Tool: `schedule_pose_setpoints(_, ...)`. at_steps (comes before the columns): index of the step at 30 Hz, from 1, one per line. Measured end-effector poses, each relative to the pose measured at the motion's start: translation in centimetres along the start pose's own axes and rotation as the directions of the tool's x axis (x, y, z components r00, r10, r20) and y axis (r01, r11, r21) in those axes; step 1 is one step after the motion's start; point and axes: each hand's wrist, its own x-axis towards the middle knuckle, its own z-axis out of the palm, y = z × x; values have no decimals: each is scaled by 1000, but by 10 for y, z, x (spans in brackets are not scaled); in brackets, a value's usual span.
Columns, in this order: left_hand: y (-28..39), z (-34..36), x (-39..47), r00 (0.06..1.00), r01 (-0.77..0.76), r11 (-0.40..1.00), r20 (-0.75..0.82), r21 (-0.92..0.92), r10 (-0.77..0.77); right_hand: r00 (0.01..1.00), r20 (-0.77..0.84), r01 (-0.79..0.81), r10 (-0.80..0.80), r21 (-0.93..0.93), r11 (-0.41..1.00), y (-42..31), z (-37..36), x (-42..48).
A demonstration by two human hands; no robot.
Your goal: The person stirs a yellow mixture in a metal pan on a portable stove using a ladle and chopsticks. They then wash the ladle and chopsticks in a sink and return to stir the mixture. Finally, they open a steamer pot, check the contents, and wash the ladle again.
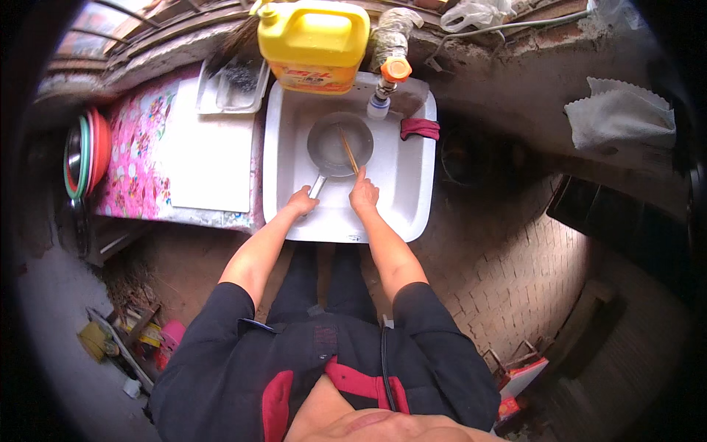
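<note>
A round grey metal pan (326, 145) rests in the white sink (406, 182), with cloudy liquid inside it. My left hand (301, 201) grips the pan's pale handle (317, 188), which points back toward me. In my right hand (364, 193) is a pair of wooden chopsticks (348, 150), their far ends dipping into the pan. Above the sink's back right stands a tap with an orange handle (396, 69) and a white-and-blue nozzle (379, 105). No stream of water can be made out under the nozzle.
A yellow plastic jug (315, 44) stands at the sink's back edge. Over the right rim hangs a dark red cloth (420, 129). On the left, a flowered tablecloth (138, 149) carries a white board (212, 160), a clear tray (232, 91) and several coloured basins (96, 152).
</note>
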Motion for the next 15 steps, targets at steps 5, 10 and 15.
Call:
schedule_pose_setpoints(5,15,-19,15,897,306,811,436,-499,-70,987,-128,-53,98,319,946,-11,-12,-3)
schedule_pose_setpoints(10,32,-22,12,810,497,407,578,-766,100,978,-20,-174,208,475,863,18,-19,-6)
schedule_pose_setpoints(15,47,-31,-1,897,320,515,430,-795,106,992,14,-111,127,586,802,80,30,7)
